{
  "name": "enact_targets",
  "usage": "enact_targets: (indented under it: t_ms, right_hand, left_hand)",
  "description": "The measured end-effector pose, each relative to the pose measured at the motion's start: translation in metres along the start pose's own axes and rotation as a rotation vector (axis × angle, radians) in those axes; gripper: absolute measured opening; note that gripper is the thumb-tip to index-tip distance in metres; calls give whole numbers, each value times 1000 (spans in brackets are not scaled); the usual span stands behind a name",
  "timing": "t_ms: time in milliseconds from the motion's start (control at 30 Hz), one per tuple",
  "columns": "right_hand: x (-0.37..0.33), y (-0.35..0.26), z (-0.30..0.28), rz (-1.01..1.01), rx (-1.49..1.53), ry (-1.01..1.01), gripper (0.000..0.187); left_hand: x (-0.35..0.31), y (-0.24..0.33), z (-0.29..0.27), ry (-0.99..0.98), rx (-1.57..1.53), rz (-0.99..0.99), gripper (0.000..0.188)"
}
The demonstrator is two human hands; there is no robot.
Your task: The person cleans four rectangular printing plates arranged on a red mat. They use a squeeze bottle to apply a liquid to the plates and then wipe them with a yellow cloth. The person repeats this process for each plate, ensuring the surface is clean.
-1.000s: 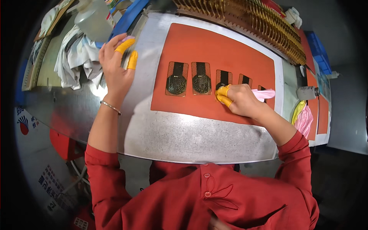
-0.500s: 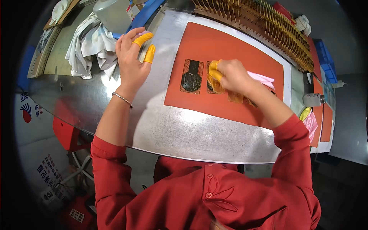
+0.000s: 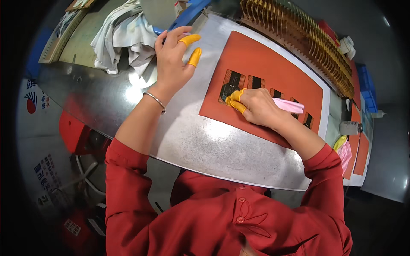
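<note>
My right hand (image 3: 258, 104), with yellow finger cots on its fingertips, is closed over the lower part of the leftmost flat black-and-amber piece (image 3: 234, 80). A pink strip (image 3: 288, 105) sticks out of this hand to the right; its other end is hidden in the palm. Several similar pieces, among them one just right of the first (image 3: 256, 82), lie in a row on the orange-red mat (image 3: 260, 55), partly covered by the hand. My left hand (image 3: 174, 64) hovers open and empty left of the mat, yellow cots on its thumb and a finger.
A rack of many upright golden plates (image 3: 299, 36) runs along the far right. White cloths (image 3: 126, 36) lie beside a translucent tub (image 3: 160, 13) at far left. To the right stand a small bottle (image 3: 350, 127), a pink cloth (image 3: 344, 154) and a blue bin (image 3: 366, 87).
My right hand has moved left from the second piece to the leftmost one, uncovering more pieces on the right. My left hand keeps its open pose. The whole view has shifted somewhat.
</note>
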State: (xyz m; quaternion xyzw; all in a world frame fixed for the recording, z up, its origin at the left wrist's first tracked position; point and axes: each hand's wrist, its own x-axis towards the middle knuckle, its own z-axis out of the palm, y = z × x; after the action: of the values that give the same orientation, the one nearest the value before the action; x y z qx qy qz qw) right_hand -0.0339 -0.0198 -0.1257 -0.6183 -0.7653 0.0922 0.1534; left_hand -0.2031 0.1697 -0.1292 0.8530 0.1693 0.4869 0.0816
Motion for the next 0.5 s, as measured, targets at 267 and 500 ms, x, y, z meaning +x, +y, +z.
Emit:
enact_targets:
  t_ms: [267, 500]
  right_hand:
    - [37, 10, 6, 86, -111, 59, 11]
    - [47, 10, -5, 298, 7, 67, 7]
  left_hand:
    - [-3, -3, -4, -12, -29, -9, 25]
    - [2, 5, -4, -21, -14, -1, 25]
